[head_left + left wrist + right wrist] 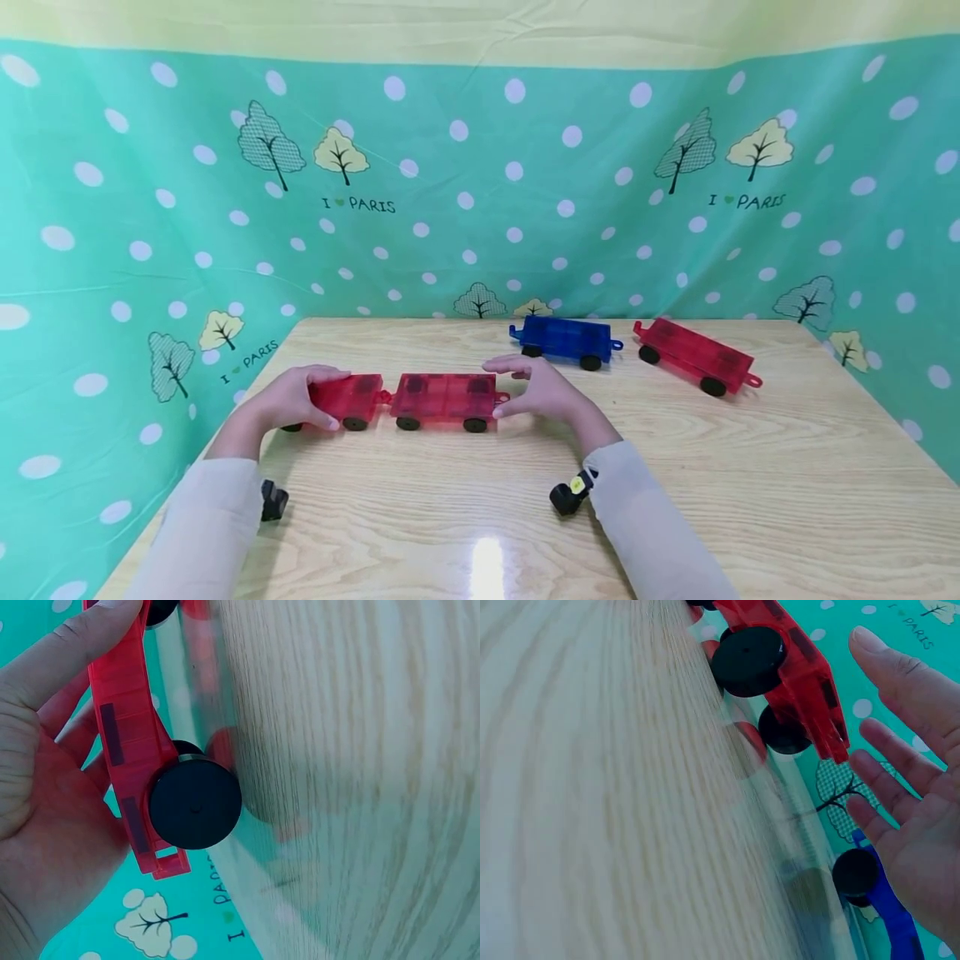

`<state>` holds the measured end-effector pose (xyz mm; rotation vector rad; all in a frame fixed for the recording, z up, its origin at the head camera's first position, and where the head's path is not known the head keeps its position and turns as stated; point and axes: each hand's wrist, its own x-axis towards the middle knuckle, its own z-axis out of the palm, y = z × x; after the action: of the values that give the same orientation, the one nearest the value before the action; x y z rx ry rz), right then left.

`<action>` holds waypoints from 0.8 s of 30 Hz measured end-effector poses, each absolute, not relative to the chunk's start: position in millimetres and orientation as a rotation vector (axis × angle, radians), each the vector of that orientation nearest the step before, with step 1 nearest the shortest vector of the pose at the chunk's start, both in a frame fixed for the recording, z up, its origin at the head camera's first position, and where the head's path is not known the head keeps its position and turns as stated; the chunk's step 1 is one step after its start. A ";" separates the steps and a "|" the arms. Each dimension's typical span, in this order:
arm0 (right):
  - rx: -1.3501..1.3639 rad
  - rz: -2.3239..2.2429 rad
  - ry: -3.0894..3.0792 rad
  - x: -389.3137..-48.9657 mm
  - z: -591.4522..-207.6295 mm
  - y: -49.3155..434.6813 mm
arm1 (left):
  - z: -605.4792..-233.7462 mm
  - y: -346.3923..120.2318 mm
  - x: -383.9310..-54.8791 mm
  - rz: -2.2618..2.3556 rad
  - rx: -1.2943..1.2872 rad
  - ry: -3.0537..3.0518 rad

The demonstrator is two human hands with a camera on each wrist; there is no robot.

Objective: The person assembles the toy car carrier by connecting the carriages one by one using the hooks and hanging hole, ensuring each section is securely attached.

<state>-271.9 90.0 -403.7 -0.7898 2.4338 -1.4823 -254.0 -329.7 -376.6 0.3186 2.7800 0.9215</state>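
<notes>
My left hand (pixel 282 402) grips a flat, see-through red toy wagon (pixel 358 396) with black wheels, thumb on its near side and fingers over the far side. In the left wrist view the wagon's wheel (pixel 196 802) and end loop (pixel 174 864) show below the thumb. A second red wagon (pixel 444 397) stands end to end with it, their couplings meeting; whether they are hooked cannot be told. Beside that wagon's right end is my right hand (pixel 546 393), fingers spread. The right wrist view shows a gap between the hand's palm and the red wagon (pixel 799 682).
A blue wagon (pixel 567 338) stands behind my right hand, with a third red wagon (pixel 694 358) angled farther right. All rest on a wood-grain table (pixel 420 508). A green dotted cloth (pixel 420 192) hangs along its back and sides. Small black devices sit at both wrists.
</notes>
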 end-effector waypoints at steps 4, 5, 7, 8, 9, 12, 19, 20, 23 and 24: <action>-0.784 -1.523 2.457 -270.0 -404.1 96.2 | -378.6 -330.0 -253.6 0.927 0.312 2.782; -0.794 -1.544 2.459 -269.7 -404.1 97.8 | -379.0 -330.2 -253.6 0.928 0.309 2.783; -0.818 -1.587 2.461 -268.6 -403.2 101.0 | -379.9 -330.7 -253.6 0.925 0.306 2.784; -0.831 -1.609 2.461 -268.0 -402.7 102.7 | -380.2 -330.9 -253.5 0.923 0.307 2.784; -0.838 -1.630 2.460 -267.4 -401.8 104.4 | -380.4 -331.1 -253.5 0.921 0.307 2.786; -0.836 -1.654 2.478 -265.5 -399.1 109.7 | -380.6 -331.4 -253.2 0.924 0.302 2.784; -0.838 -1.714 2.477 -261.2 -392.1 120.7 | -379.1 -330.6 -252.8 0.917 0.314 2.786; -0.840 -1.728 2.475 -260.4 -390.2 122.0 | -378.9 -330.5 -253.0 0.916 0.316 2.786; -0.835 -1.750 2.489 -259.2 -385.8 124.3 | -378.5 -330.4 -253.4 0.912 0.327 2.789; -0.834 -1.760 2.496 -258.6 -384.4 125.0 | -378.3 -330.3 -253.5 0.908 0.329 2.792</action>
<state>-258.6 125.0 -384.4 -0.8336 2.4963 -1.7595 -253.5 -330.3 -378.3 0.3295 2.7922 0.9079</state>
